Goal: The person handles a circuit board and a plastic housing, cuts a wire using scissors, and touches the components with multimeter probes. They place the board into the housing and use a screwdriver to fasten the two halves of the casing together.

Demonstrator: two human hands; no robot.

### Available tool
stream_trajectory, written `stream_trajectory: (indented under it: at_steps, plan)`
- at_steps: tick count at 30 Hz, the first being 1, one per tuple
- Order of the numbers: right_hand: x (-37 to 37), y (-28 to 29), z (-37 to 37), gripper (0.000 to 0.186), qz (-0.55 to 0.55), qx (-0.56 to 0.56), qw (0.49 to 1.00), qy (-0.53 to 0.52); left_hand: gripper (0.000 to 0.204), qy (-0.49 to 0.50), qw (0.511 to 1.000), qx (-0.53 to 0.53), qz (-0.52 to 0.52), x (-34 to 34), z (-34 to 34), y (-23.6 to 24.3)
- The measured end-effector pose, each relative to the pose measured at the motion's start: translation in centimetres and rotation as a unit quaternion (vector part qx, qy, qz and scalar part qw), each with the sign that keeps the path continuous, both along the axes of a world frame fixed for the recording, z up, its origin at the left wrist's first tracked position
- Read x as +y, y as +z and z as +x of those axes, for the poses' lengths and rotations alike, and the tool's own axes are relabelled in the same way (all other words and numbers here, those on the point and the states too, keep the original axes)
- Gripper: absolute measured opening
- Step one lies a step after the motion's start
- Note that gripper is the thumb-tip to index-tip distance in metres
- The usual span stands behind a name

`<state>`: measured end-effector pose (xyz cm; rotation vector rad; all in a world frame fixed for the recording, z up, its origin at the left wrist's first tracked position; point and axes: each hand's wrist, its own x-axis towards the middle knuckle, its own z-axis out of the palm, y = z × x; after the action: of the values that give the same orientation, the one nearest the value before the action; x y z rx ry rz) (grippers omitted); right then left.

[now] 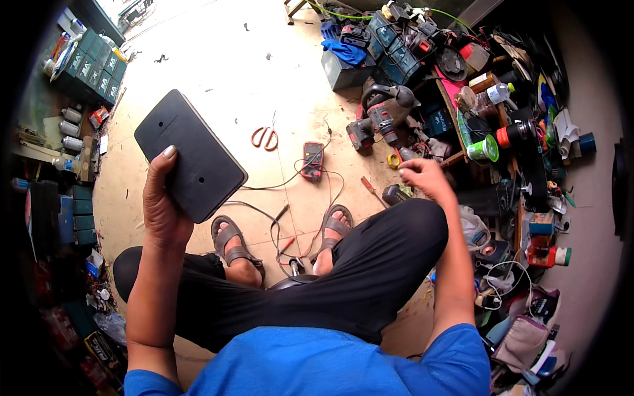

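Observation:
My left hand [165, 204] grips a flat black rectangular panel [198, 148] with rounded corners and two small holes, thumb on its face. It is held up and tilted above the floor. My right hand [426, 178] is over my right knee, its thumb and fingers pinched together. Whatever they may hold is too small to make out. Just beyond those fingertips are a yellow ring [394, 160], perhaps a tape roll, and a cordless drill [382, 122]. A screwdriver [374, 190] with an orange-red handle lies on the floor left of that hand.
Between my feet and the scissors [265, 138] lies a red multimeter [312, 162] with trailing leads. Cluttered shelves [456, 125] of tools and bottles line the right. Stacked batteries [92, 69] and metal cans [70, 129] stand on the left.

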<state>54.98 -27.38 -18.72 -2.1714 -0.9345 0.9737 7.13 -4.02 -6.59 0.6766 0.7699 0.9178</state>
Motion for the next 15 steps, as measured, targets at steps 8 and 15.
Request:
stream_trajectory:
  at_steps: [8,15]
  plan:
    - [-1.2,-25.2,-3.7,0.033,-0.087,-0.308,0.947,0.035,0.052,0.038,0.994,0.098,-0.043,-0.1,2.0,-1.6]
    - [-0.1,-30.1,-3.0,0.024,-0.117,-0.350,0.928,0.053,0.058,0.021,0.985,0.159,-0.060,0.8,3.3,-4.2]
